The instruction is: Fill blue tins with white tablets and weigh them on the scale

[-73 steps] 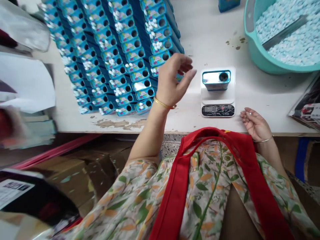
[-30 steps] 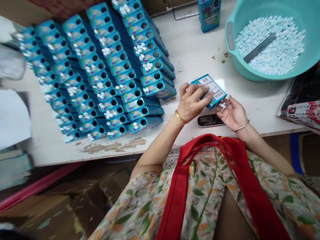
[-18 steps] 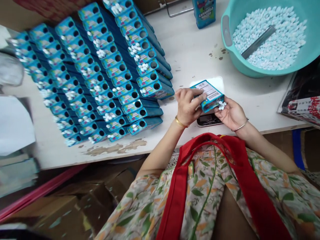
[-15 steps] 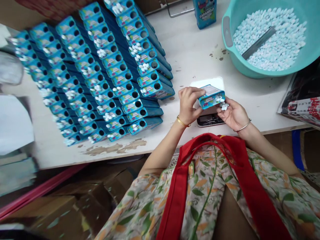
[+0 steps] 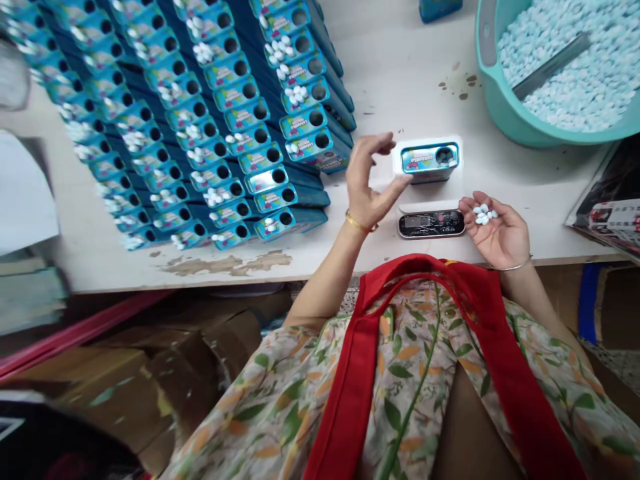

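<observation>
On a small digital scale (image 5: 431,225) stands a blue candy tin (image 5: 421,160), upright, with candies showing inside the round hole in its top. My left hand (image 5: 369,183) is just left of this tin, fingers spread and holding nothing. My right hand (image 5: 500,237) lies palm up and cupped to the right of the scale, with several pale candies (image 5: 483,214) resting on its fingers. The scale's display is uncovered.
Rows of blue tins (image 5: 233,100) fill the left of the white table (image 5: 380,60), many with loose candies on top. A turquoise tub (image 5: 525,127) of candies holds a grey scoop-like bar (image 5: 553,67). Another tin (image 5: 440,8) stands at the back.
The tin has gone from my left hand onto the scale and now stands upright. My left hand has opened. My right hand has drawn away to the right with candies in it.
</observation>
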The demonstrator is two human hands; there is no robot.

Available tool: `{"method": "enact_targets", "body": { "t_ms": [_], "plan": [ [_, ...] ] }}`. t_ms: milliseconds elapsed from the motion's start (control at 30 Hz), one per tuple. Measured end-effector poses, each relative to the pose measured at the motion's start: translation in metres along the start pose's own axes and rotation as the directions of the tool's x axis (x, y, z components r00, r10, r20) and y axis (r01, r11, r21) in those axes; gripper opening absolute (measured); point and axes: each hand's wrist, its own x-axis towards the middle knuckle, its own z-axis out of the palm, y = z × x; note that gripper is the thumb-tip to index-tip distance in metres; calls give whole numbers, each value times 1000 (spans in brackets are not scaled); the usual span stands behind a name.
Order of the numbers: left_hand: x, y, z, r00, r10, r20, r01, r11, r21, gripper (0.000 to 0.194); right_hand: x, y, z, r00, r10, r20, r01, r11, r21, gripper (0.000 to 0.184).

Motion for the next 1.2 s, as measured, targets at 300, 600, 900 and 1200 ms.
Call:
{"method": "enact_targets", "body": {
  "t_ms": [300,600,900,1200],
  "plan": [
    [-43,107,49,663,-7,748,46,998,-31,38,-33,26,-6,969,229,-96,-218,969,117,28],
    [-51,115,60,671,18,741,29,998,-50,26,-44,33,-21,973,207,-105,-208,978,5,19],
    [-36,101,43,701,-42,712,91,995,-31,19,-31,31,-7,990,124,-71,-120,991,60,11],
    [56,62,6,927,-36,374,21,999,46,16,-15,9,22,990,45,132,-53,997,60,17]
  ]
}}
